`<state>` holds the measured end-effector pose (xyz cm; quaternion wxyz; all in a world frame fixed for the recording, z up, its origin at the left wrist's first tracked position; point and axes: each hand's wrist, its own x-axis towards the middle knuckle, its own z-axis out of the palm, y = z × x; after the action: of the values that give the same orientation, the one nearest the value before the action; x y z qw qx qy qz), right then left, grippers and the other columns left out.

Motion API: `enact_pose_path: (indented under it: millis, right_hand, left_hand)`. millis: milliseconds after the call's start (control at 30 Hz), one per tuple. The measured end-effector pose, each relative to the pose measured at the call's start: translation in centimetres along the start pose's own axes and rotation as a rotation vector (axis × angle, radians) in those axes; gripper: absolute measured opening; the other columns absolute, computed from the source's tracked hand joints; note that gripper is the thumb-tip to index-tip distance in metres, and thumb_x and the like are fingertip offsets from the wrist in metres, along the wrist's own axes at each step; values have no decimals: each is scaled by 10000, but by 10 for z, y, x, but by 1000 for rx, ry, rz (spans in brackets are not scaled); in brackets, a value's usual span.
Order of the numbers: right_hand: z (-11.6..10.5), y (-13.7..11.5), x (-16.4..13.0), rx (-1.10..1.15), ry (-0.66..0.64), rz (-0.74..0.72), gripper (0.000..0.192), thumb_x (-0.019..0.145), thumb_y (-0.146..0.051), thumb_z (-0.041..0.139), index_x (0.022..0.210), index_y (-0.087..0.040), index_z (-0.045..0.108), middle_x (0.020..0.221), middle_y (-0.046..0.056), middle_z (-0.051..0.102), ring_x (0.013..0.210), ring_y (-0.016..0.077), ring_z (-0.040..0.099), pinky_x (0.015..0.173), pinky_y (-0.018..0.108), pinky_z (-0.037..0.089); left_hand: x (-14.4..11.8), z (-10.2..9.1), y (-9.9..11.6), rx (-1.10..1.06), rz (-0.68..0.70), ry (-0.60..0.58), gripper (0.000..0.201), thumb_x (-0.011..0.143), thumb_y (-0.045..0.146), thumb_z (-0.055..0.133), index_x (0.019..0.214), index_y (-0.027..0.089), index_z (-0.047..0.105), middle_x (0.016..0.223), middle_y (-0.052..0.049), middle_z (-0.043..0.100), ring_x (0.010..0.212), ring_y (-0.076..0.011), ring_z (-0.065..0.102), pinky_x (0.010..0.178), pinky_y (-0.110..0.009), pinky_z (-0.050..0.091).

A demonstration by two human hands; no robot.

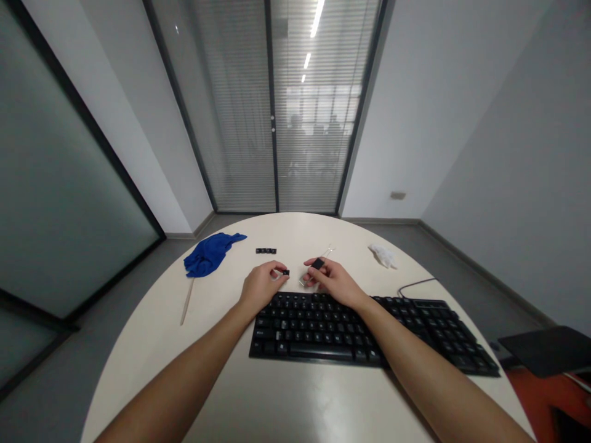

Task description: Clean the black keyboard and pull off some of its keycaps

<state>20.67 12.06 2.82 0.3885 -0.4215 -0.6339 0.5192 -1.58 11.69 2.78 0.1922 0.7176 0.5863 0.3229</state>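
My left hand (264,285) pinches a small black keycap (286,272) between thumb and fingertips, just above the far edge of the keyboard. To its right, my right hand (333,282) is closed on a small black block-like piece (317,263), whose exact kind I cannot make out. Thin pale wires (328,250) stick out beyond those fingers, and a small clear or shiny bit (302,282) shows below them. Under both wrists lies the black keyboard (323,351), its upper middle partly hidden by my right arm. Several loose black keycaps (266,251) sit in a row beyond my left hand.
A blue cloth (210,253) lies at the far left of the round white table (221,394), with a thin pale stick (187,301) beside it. Crumpled white tissue (383,256) rests at the far right. The keyboard's cable (418,283) runs off the right edge.
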Motion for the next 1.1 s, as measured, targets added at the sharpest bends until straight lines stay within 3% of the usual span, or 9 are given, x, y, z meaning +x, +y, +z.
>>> enact_pose_path:
  millis: [133,433,833,1100]
  right_hand:
    - [0,1,0,7,-19,1,410,877,-488,639,1128,-169,581,898,73,737,764,168,706,589,236,469]
    - [0,2,2,10,-36,-3,410,871,-497,647,1104,-167,583,884,72,736,751,168,699,603,248,474]
    - [-1,3,1,31,-46,13,438,850,-521,665,1101,-170,590,875,69,731,736,166,695,588,245,475]
    - [-1,4,1,54,-50,6,438,845,-520,675,1097,-171,595,853,58,727,725,161,693,649,271,519]
  left_hand:
    - [8,-5,-9,145,-28,-18,168,817,299,727,982,271,743,848,9,733,815,-180,669,718,-263,462]
    - [17,-4,-18,281,87,-57,159,818,275,725,975,260,741,1012,-6,723,938,-205,651,812,-287,488]
    - [57,-2,-7,452,306,-36,92,784,255,759,875,256,770,1208,-50,650,1220,-305,467,1045,-436,397]
    - [79,10,-21,450,246,61,116,806,241,727,917,234,761,1164,-77,657,1195,-307,476,1036,-446,411]
